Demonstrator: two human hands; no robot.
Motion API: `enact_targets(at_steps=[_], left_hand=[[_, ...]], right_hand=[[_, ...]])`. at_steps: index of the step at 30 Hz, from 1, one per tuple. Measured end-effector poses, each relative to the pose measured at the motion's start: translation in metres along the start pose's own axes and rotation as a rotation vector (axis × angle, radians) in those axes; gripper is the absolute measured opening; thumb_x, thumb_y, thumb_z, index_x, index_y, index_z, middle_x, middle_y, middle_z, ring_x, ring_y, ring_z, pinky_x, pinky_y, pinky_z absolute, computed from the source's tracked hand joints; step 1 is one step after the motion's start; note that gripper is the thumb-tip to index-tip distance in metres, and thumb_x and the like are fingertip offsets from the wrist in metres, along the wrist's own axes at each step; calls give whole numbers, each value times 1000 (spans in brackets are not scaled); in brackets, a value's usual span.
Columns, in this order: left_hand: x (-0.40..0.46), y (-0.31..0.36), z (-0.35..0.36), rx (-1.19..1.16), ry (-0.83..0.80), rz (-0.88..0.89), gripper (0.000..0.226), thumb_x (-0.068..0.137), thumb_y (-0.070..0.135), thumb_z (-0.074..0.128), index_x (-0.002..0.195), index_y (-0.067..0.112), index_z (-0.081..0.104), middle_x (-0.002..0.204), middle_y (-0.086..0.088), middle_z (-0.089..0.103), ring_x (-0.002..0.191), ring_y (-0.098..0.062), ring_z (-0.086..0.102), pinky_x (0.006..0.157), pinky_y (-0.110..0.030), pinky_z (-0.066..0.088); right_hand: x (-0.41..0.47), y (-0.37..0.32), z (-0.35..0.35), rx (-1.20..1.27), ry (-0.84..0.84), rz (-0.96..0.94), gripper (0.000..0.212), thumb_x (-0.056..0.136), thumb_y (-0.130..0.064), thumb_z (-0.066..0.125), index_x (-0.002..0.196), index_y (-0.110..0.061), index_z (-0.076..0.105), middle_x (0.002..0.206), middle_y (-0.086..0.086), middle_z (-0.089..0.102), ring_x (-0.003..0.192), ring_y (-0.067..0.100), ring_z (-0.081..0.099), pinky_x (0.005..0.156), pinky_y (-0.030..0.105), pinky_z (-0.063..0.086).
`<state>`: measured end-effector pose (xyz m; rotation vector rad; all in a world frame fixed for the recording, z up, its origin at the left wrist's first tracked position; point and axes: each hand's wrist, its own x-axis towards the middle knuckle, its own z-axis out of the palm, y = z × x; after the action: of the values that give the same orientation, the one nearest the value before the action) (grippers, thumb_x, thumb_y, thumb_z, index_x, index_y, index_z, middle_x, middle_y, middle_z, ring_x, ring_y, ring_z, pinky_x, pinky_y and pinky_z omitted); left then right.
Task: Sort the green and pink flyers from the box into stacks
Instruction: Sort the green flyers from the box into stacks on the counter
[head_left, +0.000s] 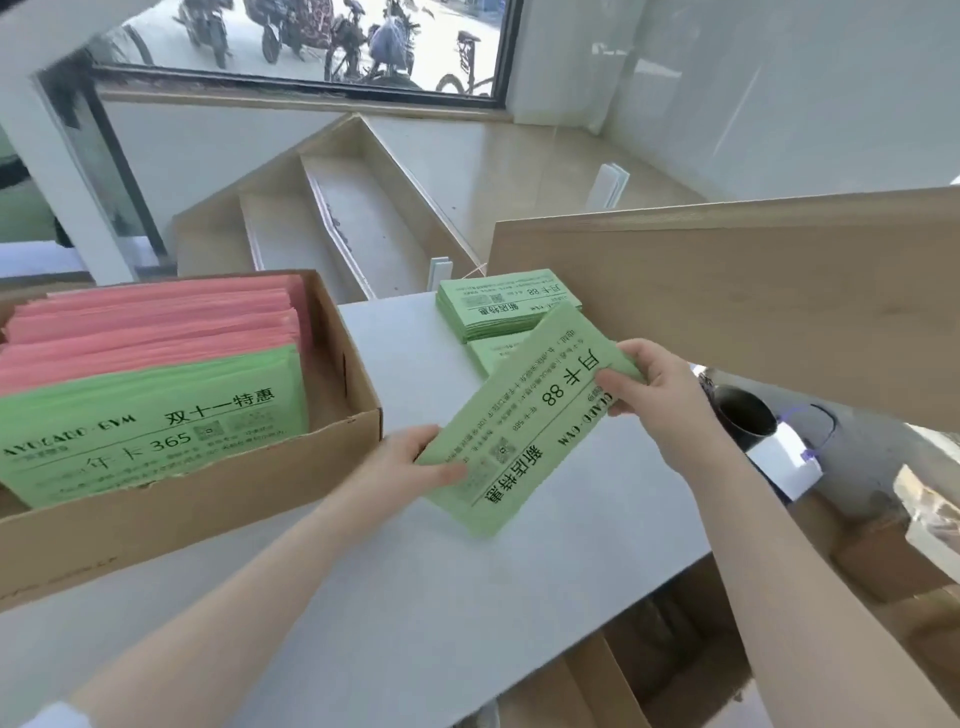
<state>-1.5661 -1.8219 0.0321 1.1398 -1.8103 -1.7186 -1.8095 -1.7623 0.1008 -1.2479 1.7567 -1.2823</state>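
Green paper flyer (524, 421) held tilted above pale grey worktop (415, 597), left hand (415, 462) pinching its near edge, right hand (649, 384) pinching its far end, green flyer stack (488, 306) just behind, brown cardboard box (218, 499) of pink and green flyers at left.

Box at left, stacks at upper centre

The box (218, 467) stands on the bench (405, 597) at the frame's left, flyers (150, 364) inside; a stack (498, 301) lies at upper centre, a board (753, 291) right of it.
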Motion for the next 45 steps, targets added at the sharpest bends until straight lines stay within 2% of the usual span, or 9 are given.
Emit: enact_targets(at_steps=[8, 14, 19, 23, 26, 32, 37, 40, 45], left_hand=[[92, 4, 52, -551, 267, -125, 17, 91, 0, 51, 98, 13, 60, 87, 2, 74, 79, -12, 71, 67, -20, 56], [150, 29, 65, -378, 519, -28, 22, 91, -1, 52, 103, 16, 57, 88, 0, 71, 71, -11, 70, 61, -23, 55], [174, 16, 59, -64, 629, -37, 29, 88, 10, 58, 115, 19, 60, 96, 0, 70, 84, -17, 67, 79, -37, 52], [178, 9, 62, 161, 669, -86, 49, 88, 21, 62, 133, 15, 45, 119, -2, 49, 100, -16, 51, 96, -34, 42], [171, 2, 72, 140, 555, -51, 80, 81, 28, 70, 145, 15, 24, 144, 4, 32, 132, -11, 33, 112, -35, 28], [170, -2, 87, 222, 552, -41, 102, 75, 22, 76, 149, 14, 5, 156, 6, 13, 142, -6, 13, 117, -31, 14], [170, -6, 89, 213, 588, -35, 98, 75, 26, 76, 149, 13, 14, 154, 5, 22, 140, -9, 22, 116, -35, 22], [169, -6, 91, 209, 606, -45, 95, 74, 29, 76, 148, 14, 17, 152, 4, 28, 138, -10, 27, 114, -37, 25], [160, 7, 87, 232, 579, -6, 97, 76, 25, 74, 148, 16, 10, 154, 8, 16, 142, -8, 15, 112, -17, 9]], right_hand=[[99, 82, -59, 251, 32, 383, 10, 89, -5, 57, 96, -11, 58, 90, 5, 64, 74, 16, 61, 61, 21, 55], [151, 109, -65, 125, 72, 354, 20, 89, -4, 58, 107, -5, 51, 100, 9, 63, 77, 17, 61, 49, 17, 51], [176, 131, -61, -238, 16, 227, 22, 85, -18, 64, 106, -14, 58, 104, 2, 66, 94, 18, 61, 81, 36, 49], [179, 142, -63, -541, 32, 114, 43, 85, -31, 63, 123, -13, 54, 116, 2, 57, 107, 20, 53, 85, 34, 43], [176, 142, -68, -380, -156, 81, 42, 86, -24, 63, 126, -19, 51, 116, -7, 60, 104, 9, 54, 78, 20, 39], [175, 142, -78, -388, -312, 25, 56, 73, -14, 73, 123, -28, 53, 104, -18, 65, 94, -12, 55, 69, 3, 40], [175, 139, -78, -410, -245, 32, 57, 72, -17, 72, 124, -30, 53, 102, -12, 67, 95, 7, 61, 76, 19, 45], [173, 138, -79, -407, -249, 34, 56, 74, -17, 73, 125, -26, 52, 106, -12, 65, 96, 6, 58, 71, 7, 40], [160, 132, -75, -521, -245, -24, 82, 77, -26, 74, 143, -16, 26, 144, -3, 37, 135, 13, 30, 92, 13, 22]])
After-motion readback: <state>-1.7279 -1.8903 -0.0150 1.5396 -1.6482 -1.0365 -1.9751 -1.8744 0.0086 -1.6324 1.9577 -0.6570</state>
